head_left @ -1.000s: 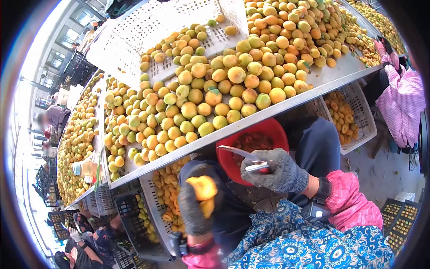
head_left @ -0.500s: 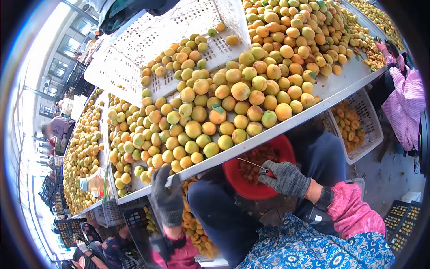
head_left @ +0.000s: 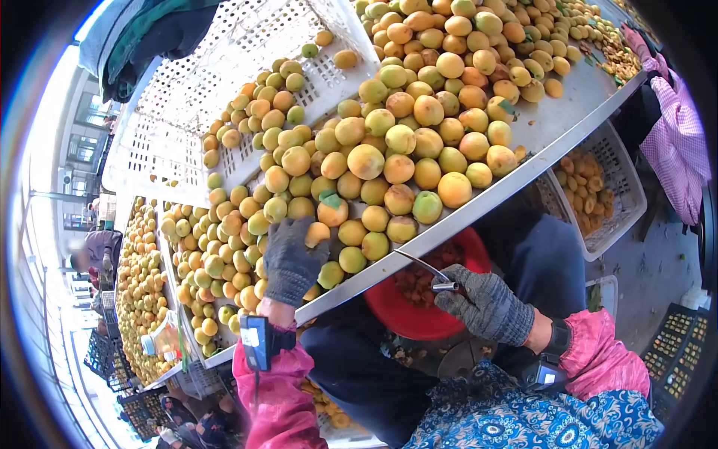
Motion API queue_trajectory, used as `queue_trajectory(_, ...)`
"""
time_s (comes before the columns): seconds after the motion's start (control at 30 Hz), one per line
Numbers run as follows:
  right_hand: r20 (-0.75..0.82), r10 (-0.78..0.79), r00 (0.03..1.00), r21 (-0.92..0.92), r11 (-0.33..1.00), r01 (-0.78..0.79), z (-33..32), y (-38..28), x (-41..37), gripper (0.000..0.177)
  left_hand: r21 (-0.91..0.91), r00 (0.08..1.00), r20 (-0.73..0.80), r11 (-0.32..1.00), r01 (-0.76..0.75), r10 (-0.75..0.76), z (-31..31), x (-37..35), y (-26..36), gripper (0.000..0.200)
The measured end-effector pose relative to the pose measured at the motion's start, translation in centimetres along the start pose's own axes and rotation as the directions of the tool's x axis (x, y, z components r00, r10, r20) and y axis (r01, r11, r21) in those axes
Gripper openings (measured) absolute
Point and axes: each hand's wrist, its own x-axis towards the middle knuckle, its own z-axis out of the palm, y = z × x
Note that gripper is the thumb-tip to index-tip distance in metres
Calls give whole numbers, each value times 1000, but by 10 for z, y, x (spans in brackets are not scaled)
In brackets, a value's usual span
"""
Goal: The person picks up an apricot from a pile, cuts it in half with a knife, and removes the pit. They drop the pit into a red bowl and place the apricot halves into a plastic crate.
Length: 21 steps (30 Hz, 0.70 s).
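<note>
My left hand, in a dark grey glove, reaches over the table's metal edge into the heap of yellow-orange apricots. Its fingers are on an apricot at the near side of the heap. In a grey knitted glove, my right hand is closed round a thin curved metal tool, whose tip points up and left over the table edge. Below that tool, a red bowl with orange-brown pieces inside sits between my knees.
A white perforated crate lies tipped on the table, apricots spilling from it. Another white crate of split fruit stands right of my legs. A person in a pink checked sleeve is at the right. A clear bottle is at the left.
My left hand has moved up from the table edge onto the apricots and closed on one. The tool in my right hand has turned slightly. The whole view has shifted a little.
</note>
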Motion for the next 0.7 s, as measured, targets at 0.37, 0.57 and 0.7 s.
queue_trajectory(0.37,-30,-34,999,352,935,42,28,-19,-21,23,-986,896,50,119,114,-441,2,-93,116,34)
queue_trajectory(0.57,-30,-59,998,214,975,64,32,-30,-45,26,-892,879,183,-450,-40,-441,3,-125,174,52)
queue_trajectory(0.7,39,-106,994,271,958,92,37,-31,-59,41,-893,887,144,-443,-74,-439,-4,-139,188,49)
